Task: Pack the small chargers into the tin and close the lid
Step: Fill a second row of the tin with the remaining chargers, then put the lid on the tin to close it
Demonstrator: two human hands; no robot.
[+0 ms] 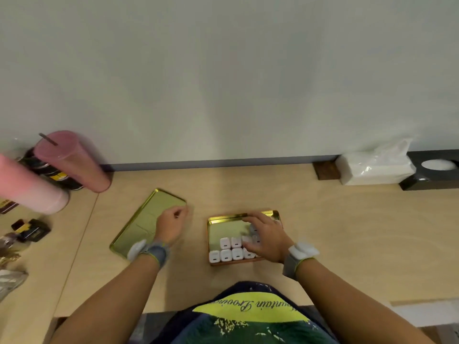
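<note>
A gold tin (224, 227) sits open on the wooden table in front of me. Several small white chargers (229, 249) lie in rows along its near side. My right hand (265, 238) reaches into the tin's right half, fingers spread over chargers there; whether it grips one I cannot tell. The tin's gold lid (142, 219) lies inside-up to the left, turned at an angle. My left hand (170, 223) rests over the lid's right edge with fingers curled, seemingly pinching that edge.
Two pink tumblers (72, 161) and dark cans stand at the far left. Small dark items (31, 230) lie near the left edge. A white tissue pack (375, 167) and a black box (432, 173) sit against the wall at right.
</note>
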